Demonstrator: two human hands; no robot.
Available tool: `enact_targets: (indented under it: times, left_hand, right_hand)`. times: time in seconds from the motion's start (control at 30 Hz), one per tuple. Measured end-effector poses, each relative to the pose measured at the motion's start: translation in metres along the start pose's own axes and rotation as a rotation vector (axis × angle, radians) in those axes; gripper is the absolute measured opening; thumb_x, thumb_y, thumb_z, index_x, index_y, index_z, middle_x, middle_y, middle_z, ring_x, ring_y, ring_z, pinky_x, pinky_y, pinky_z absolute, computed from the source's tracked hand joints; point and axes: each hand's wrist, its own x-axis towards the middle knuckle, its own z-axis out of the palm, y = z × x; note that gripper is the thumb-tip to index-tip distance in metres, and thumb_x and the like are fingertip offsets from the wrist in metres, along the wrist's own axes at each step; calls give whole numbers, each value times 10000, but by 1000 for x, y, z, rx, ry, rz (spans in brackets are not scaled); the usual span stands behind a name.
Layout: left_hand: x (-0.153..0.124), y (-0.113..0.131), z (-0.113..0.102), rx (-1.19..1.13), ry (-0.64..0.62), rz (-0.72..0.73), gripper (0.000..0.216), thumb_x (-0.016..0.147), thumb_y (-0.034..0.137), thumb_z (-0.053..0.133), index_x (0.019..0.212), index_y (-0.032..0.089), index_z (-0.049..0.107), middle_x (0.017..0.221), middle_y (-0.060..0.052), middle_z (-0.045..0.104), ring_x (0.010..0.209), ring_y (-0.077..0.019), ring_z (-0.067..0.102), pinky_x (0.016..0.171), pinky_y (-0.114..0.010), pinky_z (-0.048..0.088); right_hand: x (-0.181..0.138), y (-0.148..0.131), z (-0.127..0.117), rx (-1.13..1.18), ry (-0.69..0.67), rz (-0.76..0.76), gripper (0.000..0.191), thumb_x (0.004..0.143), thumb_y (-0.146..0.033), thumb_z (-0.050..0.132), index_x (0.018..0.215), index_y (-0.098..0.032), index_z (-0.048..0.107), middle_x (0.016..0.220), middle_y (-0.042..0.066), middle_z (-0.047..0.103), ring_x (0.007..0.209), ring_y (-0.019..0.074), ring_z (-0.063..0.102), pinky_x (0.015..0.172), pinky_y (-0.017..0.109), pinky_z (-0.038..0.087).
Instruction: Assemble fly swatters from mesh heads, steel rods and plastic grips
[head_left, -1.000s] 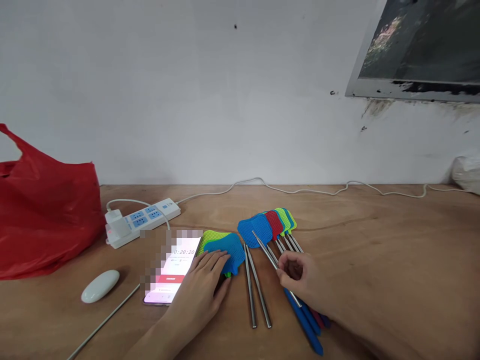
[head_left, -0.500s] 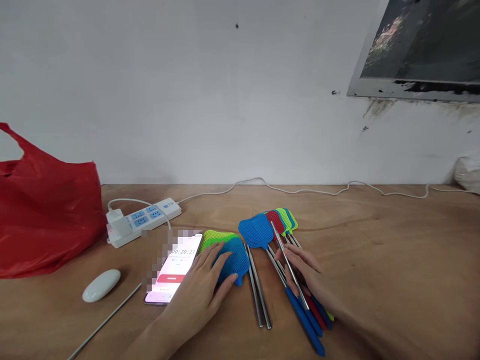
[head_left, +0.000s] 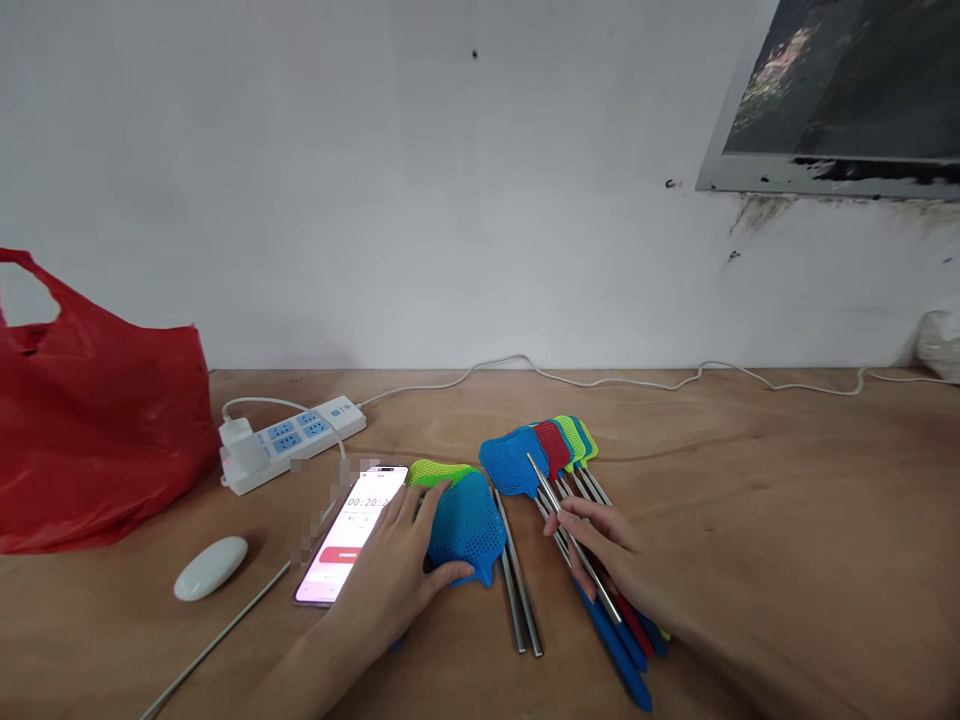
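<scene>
My left hand [head_left: 397, 550] has its fingers and thumb closed on the edge of a blue fly swatter head [head_left: 469, 520]. Beneath that head lies a yellow-green swatter head [head_left: 435, 472]. My right hand [head_left: 596, 545] pinches a thin silver metal rod [head_left: 577, 550], tilted up toward the far left. Under the right hand, several fly swatters lie side by side, with blue [head_left: 514, 460], red [head_left: 553, 447] and yellow-green [head_left: 574, 442] heads, metal shafts and coloured handles [head_left: 619, 650]. Loose metal rods [head_left: 517, 590] rest on the table between my hands.
A lit phone [head_left: 352, 540] lies left of my left hand. Farther left are a white oval mouse-like object [head_left: 211, 568], a white power strip [head_left: 292, 440] and a red plastic bag [head_left: 105, 430]. A white cable [head_left: 600, 381] runs along the wall.
My left hand has gone from resting spread on the blue swatter head to gripping its edge, and the head has shifted slightly right. The rod's upper end has tipped left in my right hand.
</scene>
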Motion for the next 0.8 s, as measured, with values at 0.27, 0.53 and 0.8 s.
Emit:
enact_targets:
  times: [0.27,0.53,0.8]
  left_hand:
    - [5,19,-24,-398,54,-166,216,928,411,589,1054,241,631,1027,-64,714,961,-300,681,818,-412,550]
    - [11,32,-31,-1022,43,-476,442,850,635,625,1014,230,564,674,40,574,522,-160,552,423,-240,453]
    - [10,32,-23,-1232,63,-600,500,788,613,719,1044,219,548,649,52,570,526,-146,548,415,-211,425]
  right_hand:
    - [0,-1,-2,-63,-37,-14,524,919,-699,443,796,-206,574,356,-99,422,319,94,314,403,231,231]
    - [-5,-6,-6,-70,-140,4,524,936,-576,451,546,-226,441,373,-92,311,342,75,248,387,237,166]
    - [-7,-14,-8,-90,-281,80,526,878,-605,528,521,-233,425,394,-100,309,330,63,242,343,224,151]
